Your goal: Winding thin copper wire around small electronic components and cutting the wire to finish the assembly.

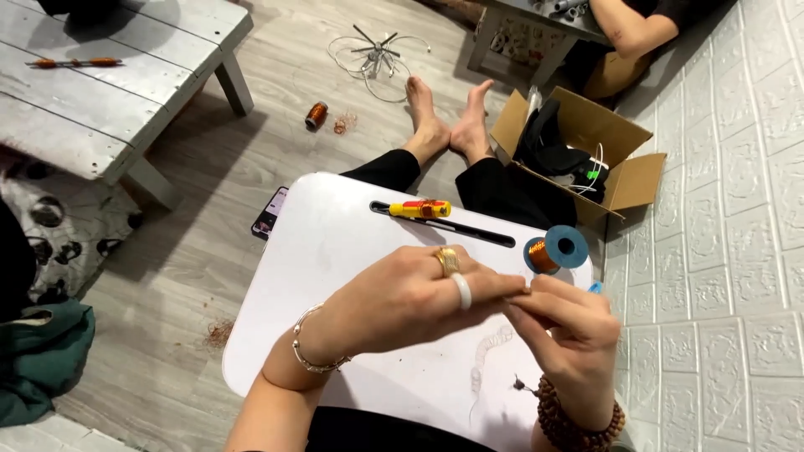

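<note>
The left hand (pixel 402 301) and the right hand (pixel 563 328) meet over the middle of a white lap desk (pixel 335 251), fingertips pinched together at one spot. Whatever sits between them is too small to make out; judging by the copper about, it is likely a fine strand of wire. Both hands are closed in a tight pinch, the left with its thumb and forefinger pressed against the right's.

Just beyond the right hand lies a blue spool of copper wire (pixel 555 250) on its side, near the desk's far right corner. A yellow and red screwdriver (pixel 420 208) rests in the dark groove along the far edge. A pale coil of thin wire (pixel 490 351) lies on the desk below the hands.

The step in hand looks like twisting or threading fine wire between the fingertips. The next move calls for steady, even tension so the strand neither kinks nor slips.

On the floor sit another copper spool (pixel 316 115), a cardboard box (pixel 586 134) and a grey wooden bench (pixel 117 75).
</note>
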